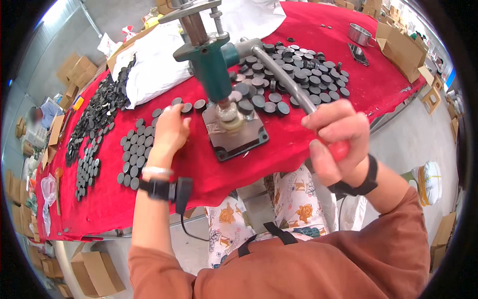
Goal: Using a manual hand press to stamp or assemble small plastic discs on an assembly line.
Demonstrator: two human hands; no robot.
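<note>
A green hand press [211,70] stands on the red-covered table in front of me, with a metal lever [284,74] running out to the right. My right hand [341,137] is wrapped round the lever's end, by its red knob [339,149]. Under the ram, a pale round die [230,119] sits on the metal base [231,142]. Left of the press, my left hand [170,129] reaches over the table, thumb apart from the fingers. Its slightly blurred fingertips are beside a few flat dark discs [186,108], and I see nothing held.
Many dark discs [313,79] are heaped right of the press; more lie in rows [134,154] at left. Black ring-like parts [99,109] are piled beside a white sack [154,74]. A phone [357,54], metal cup [359,35] and cardboard box [401,50] are at far right.
</note>
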